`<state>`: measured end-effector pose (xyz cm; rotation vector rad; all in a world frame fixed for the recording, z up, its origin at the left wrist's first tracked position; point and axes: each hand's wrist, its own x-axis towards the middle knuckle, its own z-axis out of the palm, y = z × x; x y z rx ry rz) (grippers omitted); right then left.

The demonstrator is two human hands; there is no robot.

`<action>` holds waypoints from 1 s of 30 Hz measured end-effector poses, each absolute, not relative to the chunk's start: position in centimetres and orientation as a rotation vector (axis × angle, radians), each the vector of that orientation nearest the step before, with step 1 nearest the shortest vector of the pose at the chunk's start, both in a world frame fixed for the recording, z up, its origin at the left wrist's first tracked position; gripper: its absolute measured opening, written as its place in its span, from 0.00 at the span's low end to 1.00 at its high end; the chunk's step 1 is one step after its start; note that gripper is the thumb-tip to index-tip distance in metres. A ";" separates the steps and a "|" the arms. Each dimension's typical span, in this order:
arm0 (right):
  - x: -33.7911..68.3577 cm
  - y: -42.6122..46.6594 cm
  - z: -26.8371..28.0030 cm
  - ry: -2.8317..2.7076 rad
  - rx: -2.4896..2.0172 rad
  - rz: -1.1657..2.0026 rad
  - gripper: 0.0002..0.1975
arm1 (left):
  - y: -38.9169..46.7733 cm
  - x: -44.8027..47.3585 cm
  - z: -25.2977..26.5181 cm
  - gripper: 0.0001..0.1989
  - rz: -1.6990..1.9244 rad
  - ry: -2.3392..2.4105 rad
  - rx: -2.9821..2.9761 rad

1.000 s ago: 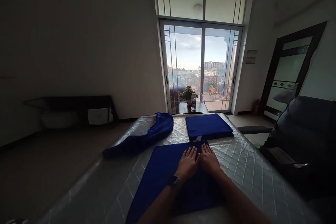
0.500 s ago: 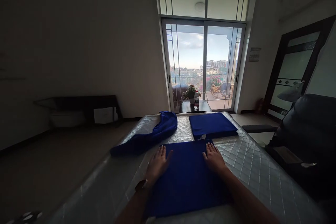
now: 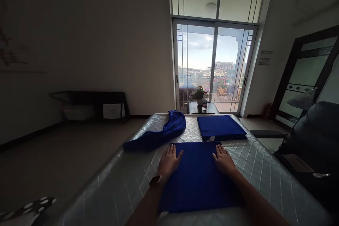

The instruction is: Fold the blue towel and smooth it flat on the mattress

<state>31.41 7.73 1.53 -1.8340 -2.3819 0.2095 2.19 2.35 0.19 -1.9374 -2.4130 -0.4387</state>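
Observation:
A flat, folded blue cloth lies in front of me on a quilted silvery cover. My left hand rests on its far left edge, palm down, fingers stretched out and thumb apart. My right hand lies flat in the same way at the far right corner. Just beyond, to the right, sits a folded stack of blue cloth with a small white tag at its near edge. A loose, crumpled blue cloth stretches across the far left of the cover.
A small dark table with a potted plant and a bottle stands past the cover's far edge, before sliding glass doors. A black chair is at the right. A low dark bench stands by the left wall.
The whole view has shifted, so everything sits further right in the picture. Both hands stay flat on the folded blue cloth, with little visible movement over it.

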 end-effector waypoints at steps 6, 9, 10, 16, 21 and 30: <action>31.4 7.4 2.0 -2.385 -1.841 0.229 0.36 | 2.1 2.2 0.4 0.46 -0.468 -2.410 -1.936; 31.5 6.9 2.7 -2.402 -1.816 0.269 0.37 | 2.0 2.3 0.5 0.45 -0.469 -2.406 -1.935; 31.6 6.7 2.9 -2.411 -1.804 0.277 0.38 | 2.0 2.3 0.5 0.45 -0.467 -2.406 -1.934; 32.9 3.5 3.1 -2.487 -1.712 0.256 0.37 | 2.0 2.3 0.5 0.44 -0.465 -2.397 -1.933; 34.3 0.8 2.2 -2.412 -1.665 0.296 0.37 | 2.1 2.3 0.2 0.44 -0.445 -2.396 -1.936; 34.5 0.2 2.3 -2.341 -1.617 0.315 0.35 | 1.0 6.7 2.5 0.41 -0.453 -2.199 -1.961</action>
